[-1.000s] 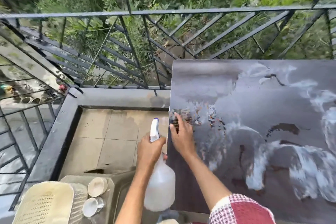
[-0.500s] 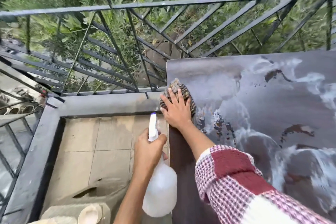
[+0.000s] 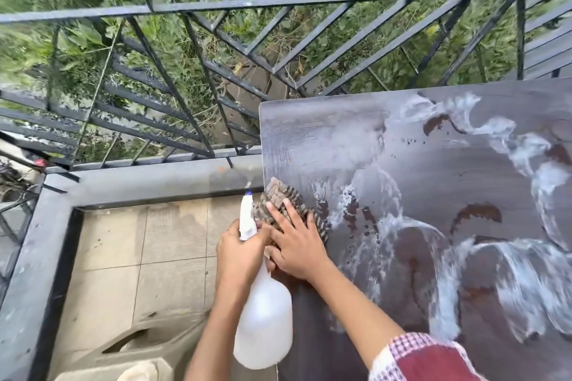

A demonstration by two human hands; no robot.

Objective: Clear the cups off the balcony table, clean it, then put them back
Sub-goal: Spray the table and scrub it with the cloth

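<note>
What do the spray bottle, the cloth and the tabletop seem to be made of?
Spray bottle: milky, translucent body, likely plastic. Cloth: striped, ribbed weave, apparently a textile rag. Tabletop: dark with fine grain lines, wood or wood-look laminate; wet and foam-streaked.

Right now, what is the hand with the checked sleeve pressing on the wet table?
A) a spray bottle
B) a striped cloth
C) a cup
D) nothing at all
B: the right hand lies with spread fingers on the striped cloth at the left edge of the table, while the left hand grips the spray bottle beside it.
</note>
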